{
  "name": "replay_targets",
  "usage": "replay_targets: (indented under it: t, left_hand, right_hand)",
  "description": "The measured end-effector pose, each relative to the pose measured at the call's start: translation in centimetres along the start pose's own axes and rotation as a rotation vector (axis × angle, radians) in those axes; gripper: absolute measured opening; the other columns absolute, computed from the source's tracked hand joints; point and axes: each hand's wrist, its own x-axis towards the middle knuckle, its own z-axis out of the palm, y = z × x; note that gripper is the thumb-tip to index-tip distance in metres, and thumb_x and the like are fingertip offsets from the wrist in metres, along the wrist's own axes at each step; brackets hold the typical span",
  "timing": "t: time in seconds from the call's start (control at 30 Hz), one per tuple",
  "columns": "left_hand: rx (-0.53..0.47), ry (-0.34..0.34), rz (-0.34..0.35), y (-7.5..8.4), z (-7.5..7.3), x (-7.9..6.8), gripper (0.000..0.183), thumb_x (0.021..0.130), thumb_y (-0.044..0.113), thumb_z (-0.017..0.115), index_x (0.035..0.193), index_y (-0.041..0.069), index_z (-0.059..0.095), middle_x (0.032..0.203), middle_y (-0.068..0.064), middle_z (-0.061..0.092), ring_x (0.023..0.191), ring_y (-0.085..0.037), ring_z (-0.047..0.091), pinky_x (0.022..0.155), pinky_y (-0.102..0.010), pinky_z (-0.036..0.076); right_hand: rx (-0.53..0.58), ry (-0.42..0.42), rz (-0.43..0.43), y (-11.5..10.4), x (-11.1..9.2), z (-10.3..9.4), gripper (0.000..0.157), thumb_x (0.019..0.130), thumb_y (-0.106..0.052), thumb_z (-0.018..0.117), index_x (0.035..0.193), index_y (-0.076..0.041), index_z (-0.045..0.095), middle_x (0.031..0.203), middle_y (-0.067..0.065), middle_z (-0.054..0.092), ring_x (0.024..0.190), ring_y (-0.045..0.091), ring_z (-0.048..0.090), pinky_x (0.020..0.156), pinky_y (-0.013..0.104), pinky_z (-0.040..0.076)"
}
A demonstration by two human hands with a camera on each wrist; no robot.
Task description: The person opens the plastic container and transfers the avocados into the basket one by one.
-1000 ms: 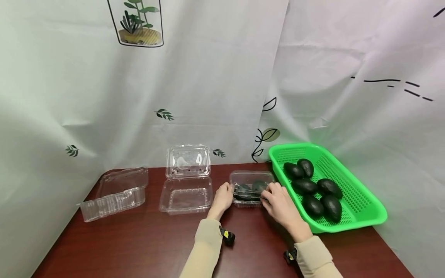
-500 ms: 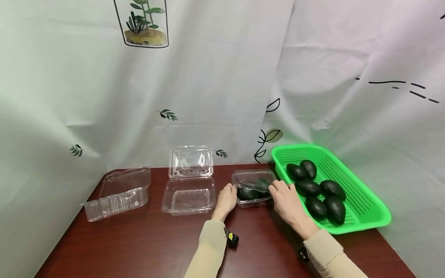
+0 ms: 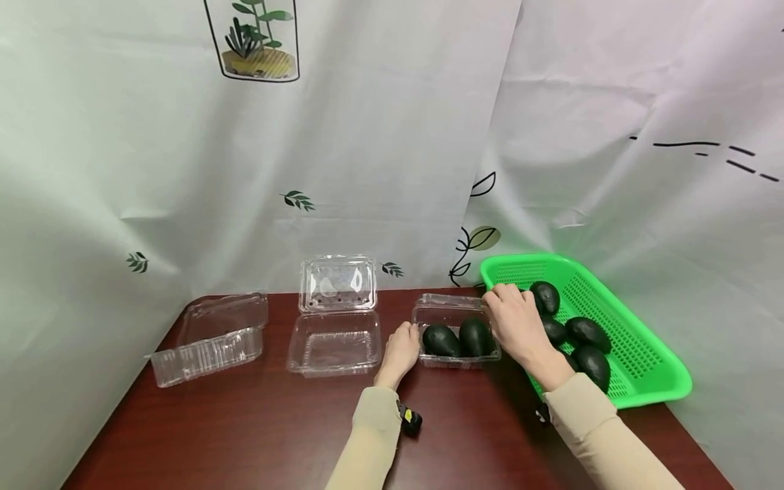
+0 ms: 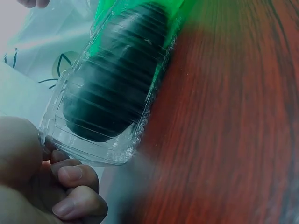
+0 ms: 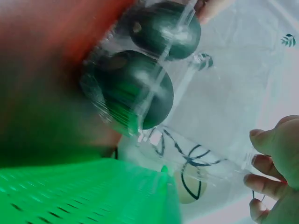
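Observation:
A clear plastic clamshell container (image 3: 458, 363) sits on the table with its lid (image 3: 447, 301) raised at the back. Two dark avocados (image 3: 442, 340) lie inside, side by side. My left hand (image 3: 401, 350) pinches the container's left rim; in the left wrist view the thumb and curled fingers (image 4: 77, 175) meet at its corner. My right hand (image 3: 517, 323) is at the lid's upper right corner with fingers bent. In the right wrist view my right hand's fingertips (image 5: 261, 184) are at the lid's edge, the thumb on the other side.
A green basket (image 3: 649, 367) with several avocados (image 3: 588, 333) stands at the right, close to my right forearm. An open clamshell container (image 3: 333, 347) lies left of my left hand. Another open container (image 3: 208, 354) rests tilted at the far left. A white curtain hangs behind.
My right hand has moved up and right, and the container's lid has swung up and back, uncovering the avocados. My left hand has stayed at the left rim.

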Motion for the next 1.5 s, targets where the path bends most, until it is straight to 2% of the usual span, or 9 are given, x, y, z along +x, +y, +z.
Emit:
replay_targets:
  t: [0.17,0.33,0.47,0.67,0.77,0.93,1.07,1.37,1.5]
  left_hand:
    - [-0.027,0.023,0.002,-0.3,0.2,0.0,0.031,0.105,0.021,0.04,0.077,0.01,0.048,0.065,-0.005,0.044,0.061,-0.024,0.047,0.06,-0.039,0.039]
    - [-0.03,0.041,-0.008,-0.4,0.1,0.0,0.031,0.105,0.02,0.041,0.076,0.01,0.047,0.065,-0.006,0.044,0.06,-0.024,0.047,0.058,-0.039,0.039]
    - [-0.019,0.048,-0.012,-0.3,-0.1,0.1,0.031,0.105,0.021,0.04,0.076,0.01,0.047,0.066,-0.006,0.045,0.062,-0.026,0.049,0.06,-0.042,0.04]
    - [-0.017,0.069,-0.008,-0.2,-0.2,0.1,0.031,0.104,0.019,0.041,0.076,0.01,0.048,0.066,-0.006,0.047,0.065,-0.028,0.053,0.061,-0.044,0.042]
    - [-0.032,0.072,-0.01,-0.3,-0.2,0.0,0.03,0.104,0.018,0.042,0.076,0.009,0.048,0.066,-0.007,0.047,0.064,-0.028,0.053,0.061,-0.044,0.042]
    - [-0.042,0.072,-0.007,-0.4,0.3,-0.1,0.029,0.103,0.018,0.042,0.076,0.009,0.049,0.065,-0.007,0.047,0.064,-0.027,0.052,0.06,-0.044,0.042]
    - [-0.032,0.079,-0.014,-0.3,0.5,-0.1,0.03,0.103,0.019,0.043,0.075,0.01,0.049,0.065,-0.006,0.047,0.063,-0.026,0.052,0.06,-0.042,0.042]
    - [-0.04,0.088,-0.014,-0.3,0.3,0.2,0.031,0.103,0.019,0.043,0.074,0.01,0.048,0.064,-0.006,0.046,0.062,-0.025,0.05,0.059,-0.042,0.042]
    - [-0.033,0.095,-0.013,-0.3,0.2,0.0,0.03,0.102,0.019,0.044,0.074,0.01,0.049,0.065,-0.006,0.048,0.063,-0.027,0.053,0.06,-0.043,0.043]
  right_hand:
    - [-0.035,-0.072,-0.01,0.4,2.1,-0.4,0.015,0.091,-0.008,0.068,0.08,-0.009,0.058,0.08,0.007,0.048,0.077,0.031,0.048,0.063,0.045,0.032]
    - [-0.06,-0.161,-0.04,1.1,4.5,-0.1,0.018,0.095,-0.007,0.06,0.078,-0.01,0.055,0.077,0.007,0.045,0.072,0.029,0.044,0.063,0.041,0.028]
    - [-0.056,-0.199,-0.016,1.9,6.1,0.6,0.015,0.096,-0.007,0.06,0.081,-0.01,0.057,0.078,0.007,0.044,0.071,0.028,0.041,0.064,0.04,0.026]
    - [-0.071,-0.211,-0.002,2.7,7.9,2.2,0.009,0.097,-0.007,0.059,0.089,-0.007,0.062,0.083,0.011,0.052,0.078,0.032,0.05,0.063,0.042,0.032]
    - [-0.086,-0.241,0.002,2.9,8.7,3.1,0.01,0.097,-0.002,0.056,0.1,-0.003,0.065,0.088,0.014,0.058,0.083,0.034,0.054,0.065,0.044,0.037]
    - [-0.081,-0.311,0.071,3.8,9.5,4.6,0.024,0.094,0.003,0.057,0.117,0.0,0.063,0.094,0.019,0.063,0.085,0.037,0.059,0.072,0.049,0.046]
    - [-0.082,-0.312,0.127,4.1,9.9,5.8,0.029,0.095,0.002,0.057,0.124,-0.002,0.061,0.102,0.021,0.065,0.088,0.038,0.061,0.073,0.052,0.049]
    - [-0.035,-0.281,0.203,4.4,10.5,8.2,0.023,0.095,-0.002,0.057,0.117,-0.004,0.064,0.096,0.02,0.063,0.087,0.04,0.06,0.069,0.054,0.049]
    - [-0.022,-0.311,0.235,4.2,10.3,9.0,0.024,0.098,-0.008,0.056,0.12,-0.004,0.063,0.099,0.022,0.061,0.087,0.041,0.06,0.07,0.055,0.049]
